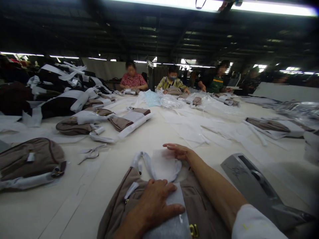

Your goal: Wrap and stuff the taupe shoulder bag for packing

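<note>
Right in front of me lies a taupe fabric bag with a gold metal fitting near the bottom of the view. Its handle is wrapped in white paper and arches away from me. My left hand presses down, fingers spread, on a strip of white wrapping paper laid over the bag. Beyond it, my right hand reaches over the far end of that paper, with fingers stretched out; some are blurred. Whether the right fingertips touch the paper I cannot tell.
Scissors and another taupe bag lie to the left. A grey tape dispenser-like device stands at right. Wrapped bags and loose paper sheets spread farther back. Co-workers sit across the table; dark bags are piled far left.
</note>
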Demonstrator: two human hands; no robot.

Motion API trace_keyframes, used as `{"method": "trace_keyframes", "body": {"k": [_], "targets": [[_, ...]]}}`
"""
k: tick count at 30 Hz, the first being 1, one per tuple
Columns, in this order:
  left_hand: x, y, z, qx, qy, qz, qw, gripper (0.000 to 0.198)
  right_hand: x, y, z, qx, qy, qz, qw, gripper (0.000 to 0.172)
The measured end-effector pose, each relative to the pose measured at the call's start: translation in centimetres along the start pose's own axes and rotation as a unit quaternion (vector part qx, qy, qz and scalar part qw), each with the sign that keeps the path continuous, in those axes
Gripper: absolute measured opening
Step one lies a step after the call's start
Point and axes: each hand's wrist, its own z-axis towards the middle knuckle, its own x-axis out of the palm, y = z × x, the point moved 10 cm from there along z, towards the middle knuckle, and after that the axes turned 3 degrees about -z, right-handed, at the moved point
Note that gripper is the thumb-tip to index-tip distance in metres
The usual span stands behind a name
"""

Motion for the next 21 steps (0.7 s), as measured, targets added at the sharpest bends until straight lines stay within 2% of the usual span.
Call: {"method": "trace_keyframes", "body": {"k": [2, 6, 8, 11, 15, 21], "targets": [[0.0, 0.0, 0.0, 0.002, 0.003, 0.0, 1.0, 0.052, 0.5, -0.9, -0.7, 0.013, 0.019, 0.042, 0.999, 0.036], [0.1, -0.1, 0.0, 0.005, 0.006, -0.003, 1.0, 0.05, 2.9, -2.2, -0.5, 0.06, 0.06, 0.083, 0.993, 0.026], [0.3, 0.0, -0.1, 0.002, 0.008, -0.005, 1.0, 0.05, 3.7, -1.6, -0.2, 0.057, 0.062, 0.115, 0.99, 0.023], [0.5, 0.2, -0.1, -0.008, 0.011, -0.004, 1.0, 0.052, 4.5, 0.0, -0.8, 0.041, 0.069, 0.168, 0.983, 0.027], [0.4, 0.1, -0.2, -0.008, 0.006, -0.003, 1.0, 0.051, 5.5, 1.8, -3.6, 0.021, 0.092, 0.21, 0.973, 0.035], [0.1, -0.2, -0.3, 0.005, -0.019, 0.004, 1.0, 0.051, 7.3, 3.0, -8.6, -0.064, 0.124, 0.248, 0.959, 0.041]]}}
